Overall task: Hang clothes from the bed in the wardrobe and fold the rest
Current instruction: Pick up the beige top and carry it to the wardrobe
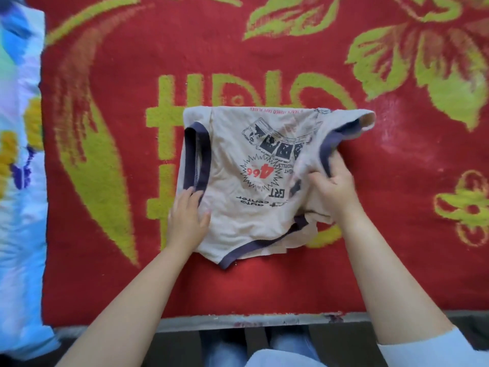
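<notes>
I'm mid-fold on the shirt (248, 181), lying in the middle of the bed (397, 181). My left hand (188, 221) presses it flat, fingers straight; my right hand (333, 192) grips the bunched sleeve side. Next, I'd judge, that side folds inward.

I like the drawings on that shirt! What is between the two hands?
In the head view, the printed front of the beige T-shirt lies between the left hand and the right hand: black cassette drawings and a red starburst number.
</notes>
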The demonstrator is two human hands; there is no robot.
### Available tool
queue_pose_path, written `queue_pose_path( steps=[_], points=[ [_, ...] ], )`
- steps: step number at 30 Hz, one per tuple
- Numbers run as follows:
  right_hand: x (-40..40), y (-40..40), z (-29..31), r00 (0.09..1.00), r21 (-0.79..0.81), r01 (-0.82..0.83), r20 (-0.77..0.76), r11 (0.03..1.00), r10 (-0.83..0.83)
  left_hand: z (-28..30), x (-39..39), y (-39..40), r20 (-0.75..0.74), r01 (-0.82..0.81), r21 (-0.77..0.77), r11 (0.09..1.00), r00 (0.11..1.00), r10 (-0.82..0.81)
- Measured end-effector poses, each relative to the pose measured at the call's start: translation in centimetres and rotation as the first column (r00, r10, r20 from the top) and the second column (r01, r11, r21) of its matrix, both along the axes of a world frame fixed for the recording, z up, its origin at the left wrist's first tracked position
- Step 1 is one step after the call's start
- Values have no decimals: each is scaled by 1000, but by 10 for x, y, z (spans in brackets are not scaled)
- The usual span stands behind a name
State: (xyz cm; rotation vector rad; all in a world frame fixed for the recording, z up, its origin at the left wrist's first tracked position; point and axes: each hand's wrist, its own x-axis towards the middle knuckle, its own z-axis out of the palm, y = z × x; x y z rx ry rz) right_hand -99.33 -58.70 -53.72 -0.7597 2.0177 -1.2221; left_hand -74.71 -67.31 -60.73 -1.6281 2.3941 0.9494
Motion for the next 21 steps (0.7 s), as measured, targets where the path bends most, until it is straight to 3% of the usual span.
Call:
queue_pose_path(
  steps=[1,2,3,5,6,8,10,12,14,17,19,21],
  points=[
    [16,-22,4,961,7,-182,-212,983,179,5,13,-4,-42,-56,-8,998,998,56],
    [33,-40,5,849,84,-341,-401,936,345,8,25,-6,-50,-111,-7,994,993,111],
    [55,-58,4,732,230,-463,-446,856,516,13,39,-11,-40,-174,0,985,984,174],
    [104,-81,0,552,539,-594,-267,598,790,17,67,-22,-15,-265,1,964,964,265],
    [129,-87,-3,497,618,-631,-141,469,856,18,80,-28,5,-307,18,951,952,307],
    [161,-83,-9,519,685,-637,44,352,854,16,97,-36,27,-381,79,921,925,380],
    [170,-65,-18,645,697,-557,20,452,764,15,100,-41,-7,-440,146,886,895,446],
    [165,-42,-21,713,642,-416,-209,644,669,13,92,-45,-43,-463,246,852,873,487],
    [149,-16,-25,653,676,-314,-356,667,669,13,74,-45,-51,-453,356,818,864,501],
    [126,19,-43,557,788,-148,-433,598,709,14,42,-39,13,-411,476,777,887,461],
    [116,25,-45,512,716,-49,-581,697,633,11,27,-32,83,-355,421,834,931,354],
    [117,27,-42,468,578,-117,-685,808,558,8,22,-27,92,-347,339,875,937,336]
  ],
)
